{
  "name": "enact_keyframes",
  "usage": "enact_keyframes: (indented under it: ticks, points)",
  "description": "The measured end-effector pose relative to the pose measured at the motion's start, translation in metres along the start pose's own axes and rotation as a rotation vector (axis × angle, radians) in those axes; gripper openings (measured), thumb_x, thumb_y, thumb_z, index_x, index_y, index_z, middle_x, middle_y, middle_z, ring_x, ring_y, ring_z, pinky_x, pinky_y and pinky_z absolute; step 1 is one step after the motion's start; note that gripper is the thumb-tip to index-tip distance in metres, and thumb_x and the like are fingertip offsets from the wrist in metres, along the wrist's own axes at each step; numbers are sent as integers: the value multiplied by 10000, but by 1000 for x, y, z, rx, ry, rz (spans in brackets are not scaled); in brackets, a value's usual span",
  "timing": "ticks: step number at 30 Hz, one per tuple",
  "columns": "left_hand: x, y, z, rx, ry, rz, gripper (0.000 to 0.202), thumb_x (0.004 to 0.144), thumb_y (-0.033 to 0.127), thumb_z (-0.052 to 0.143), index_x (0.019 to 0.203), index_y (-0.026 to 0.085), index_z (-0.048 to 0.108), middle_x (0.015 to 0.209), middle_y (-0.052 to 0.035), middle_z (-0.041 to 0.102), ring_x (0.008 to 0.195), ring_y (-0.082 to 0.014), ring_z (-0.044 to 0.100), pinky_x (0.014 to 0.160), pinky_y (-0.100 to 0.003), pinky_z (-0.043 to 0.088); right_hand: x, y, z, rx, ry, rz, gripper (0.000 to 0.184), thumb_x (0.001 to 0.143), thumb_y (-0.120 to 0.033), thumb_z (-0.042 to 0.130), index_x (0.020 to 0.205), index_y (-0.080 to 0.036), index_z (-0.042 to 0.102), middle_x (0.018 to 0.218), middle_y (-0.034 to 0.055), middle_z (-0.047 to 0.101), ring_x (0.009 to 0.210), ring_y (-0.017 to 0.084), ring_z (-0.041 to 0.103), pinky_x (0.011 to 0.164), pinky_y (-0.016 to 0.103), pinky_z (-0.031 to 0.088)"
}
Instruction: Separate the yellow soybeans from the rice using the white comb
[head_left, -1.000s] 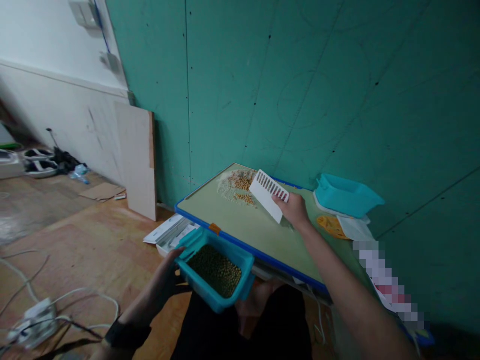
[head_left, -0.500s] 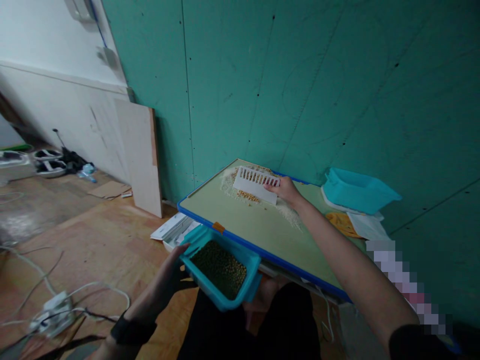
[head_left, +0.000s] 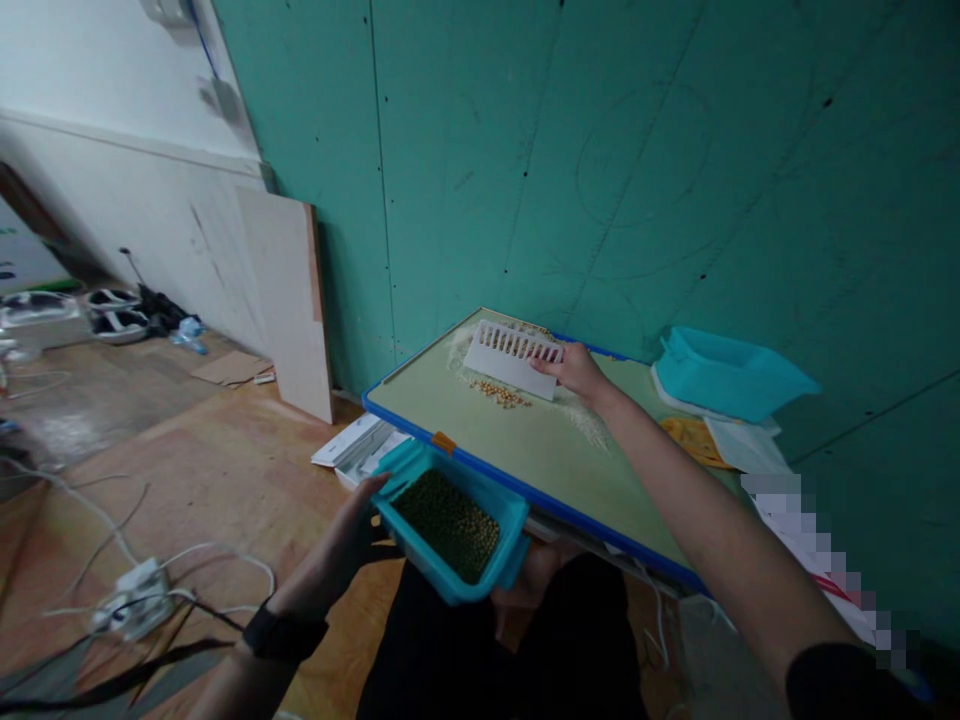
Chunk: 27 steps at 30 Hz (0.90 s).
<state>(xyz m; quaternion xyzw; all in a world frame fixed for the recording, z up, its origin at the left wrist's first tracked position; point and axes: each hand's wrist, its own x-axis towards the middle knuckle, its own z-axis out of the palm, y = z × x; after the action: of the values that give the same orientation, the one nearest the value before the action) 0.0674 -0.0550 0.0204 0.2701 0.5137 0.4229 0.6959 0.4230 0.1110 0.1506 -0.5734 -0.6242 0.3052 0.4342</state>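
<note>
My left hand (head_left: 346, 548) grips the left end of a turquoise plastic bin (head_left: 516, 515) below the table's near edge. Inside it lie dark green beans (head_left: 435, 505) with paler beans on the right. Over the tabletop (head_left: 487, 440), my right hand (head_left: 574, 372) is closed round the right end of a white slotted, comb-like scraper (head_left: 502, 368). A small pile of yellow beans (head_left: 499, 393) lies just on the near side of the scraper. White rice-like grains (head_left: 589, 425) are strewn around and behind it.
Another turquoise bin (head_left: 735, 375) stands at the table's right end, near a yellow cloth (head_left: 696, 442) and white sheets. A green wall (head_left: 465, 150) rises behind. A power strip (head_left: 135, 600) with cables lies on the floor left, and a board (head_left: 289, 300) leans on the wall.
The scraper has shifted slightly away from me, so more of the yellow bean pile shows in front of it. The left hand still holds the bin; the whole view has moved a little.
</note>
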Motion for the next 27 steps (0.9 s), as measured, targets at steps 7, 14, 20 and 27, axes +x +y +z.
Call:
enact_keyframes:
  ticks: [7, 14, 20, 27]
  points:
    - [-4, 1, 0, 19, -3, 57, 636, 801, 758, 812, 1188, 255, 775, 998, -83, 800, 886, -318, 721, 834, -492, 640, -6, -5, -2, 43, -119, 0, 387, 677, -442, 976, 856, -136, 819, 833, 76, 812, 819, 251, 753, 778, 395, 636]
    - [-3, 3, -1, 30, -35, 48, 594, 805, 741, 806, 1141, 251, 780, 906, -62, 756, 863, -306, 700, 855, -496, 629, -13, -14, -2, 90, -169, 11, 434, 651, -454, 994, 885, -132, 821, 878, 97, 830, 854, 262, 764, 781, 396, 636]
    - [-1, 1, -2, -2, 27, 81, 623, 815, 712, 815, 1260, 288, 713, 1027, -70, 803, 873, -319, 739, 817, -509, 638, -14, -18, 9, 92, -163, -4, 331, 683, -399, 970, 829, -159, 795, 779, 48, 801, 812, 229, 760, 746, 346, 630]
    - [4, 3, -11, -7, 2, 50, 647, 754, 778, 843, 1143, 267, 765, 981, -67, 816, 847, -305, 735, 803, -491, 658, -20, -24, 11, 87, -245, -27, 365, 666, -416, 982, 868, -152, 831, 831, 55, 830, 746, 190, 738, 672, 303, 611]
